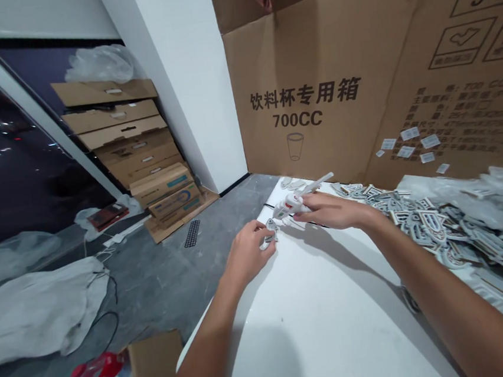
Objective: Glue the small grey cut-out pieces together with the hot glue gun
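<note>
My right hand (pixel 327 209) is wrapped round a white hot glue gun (pixel 285 205) with red marks, and a pale glue stick (pixel 319 181) sticks out of its back. Its nozzle points down and left, close to a small grey-and-white flat cutout piece (pixel 271 227) on the white table (pixel 317 312). The fingers of my left hand (pixel 249 249) pinch that piece at its left and lower edge. Whether the nozzle touches the piece I cannot tell. A couple of similar pieces (pixel 292 183) lie at the table's far edge.
A large pile of flat cutouts (pixel 442 229) covers the right side, with clear plastic wrapping (pixel 492 192) behind. A big cardboard box (pixel 292 60) stands at the back. Stacked boxes (pixel 126 135) and a white cloth-like sheet (pixel 41 312) are on the left floor, an open carton (pixel 157 363) nearer.
</note>
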Tool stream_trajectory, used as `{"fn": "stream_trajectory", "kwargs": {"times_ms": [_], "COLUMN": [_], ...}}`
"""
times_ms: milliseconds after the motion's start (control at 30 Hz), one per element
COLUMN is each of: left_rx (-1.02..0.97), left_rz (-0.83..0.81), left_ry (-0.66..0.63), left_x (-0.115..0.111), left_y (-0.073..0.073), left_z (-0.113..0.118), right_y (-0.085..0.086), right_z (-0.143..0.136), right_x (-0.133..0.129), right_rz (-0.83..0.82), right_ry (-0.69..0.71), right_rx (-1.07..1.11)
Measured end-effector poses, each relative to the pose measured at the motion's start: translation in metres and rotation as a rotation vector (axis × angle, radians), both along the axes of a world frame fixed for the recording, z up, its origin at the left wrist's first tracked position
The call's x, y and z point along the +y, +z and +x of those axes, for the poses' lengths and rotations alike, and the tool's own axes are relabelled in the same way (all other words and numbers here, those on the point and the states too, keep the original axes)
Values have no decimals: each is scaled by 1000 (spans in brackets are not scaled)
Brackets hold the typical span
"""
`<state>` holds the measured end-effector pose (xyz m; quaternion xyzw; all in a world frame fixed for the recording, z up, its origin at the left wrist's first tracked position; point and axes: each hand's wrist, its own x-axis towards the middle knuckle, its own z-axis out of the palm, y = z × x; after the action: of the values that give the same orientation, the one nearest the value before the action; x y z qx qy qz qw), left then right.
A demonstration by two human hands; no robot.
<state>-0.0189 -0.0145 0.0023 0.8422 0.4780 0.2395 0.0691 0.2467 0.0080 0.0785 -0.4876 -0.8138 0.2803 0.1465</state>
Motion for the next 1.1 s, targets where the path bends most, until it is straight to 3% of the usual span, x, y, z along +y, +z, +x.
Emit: {"fn": "stream_trajectory", "kwargs": {"times_ms": [133, 533, 1100], "left_rx": [-7, -11, -10], "left_rz": [3, -5, -40], "left_ry": [-10, -13, -28], "left_x": [1, 2, 3], "left_y": [-1, -4, -3], "left_z": [-1, 0, 0], "right_y": [-1, -14, -14], "right_z": [-6, -15, -17], "right_x": [0, -1, -3], "right_rz": [-21, -122, -104], "right_ry": [123, 20, 68], "right_rx": [-14, -71, -59]}}
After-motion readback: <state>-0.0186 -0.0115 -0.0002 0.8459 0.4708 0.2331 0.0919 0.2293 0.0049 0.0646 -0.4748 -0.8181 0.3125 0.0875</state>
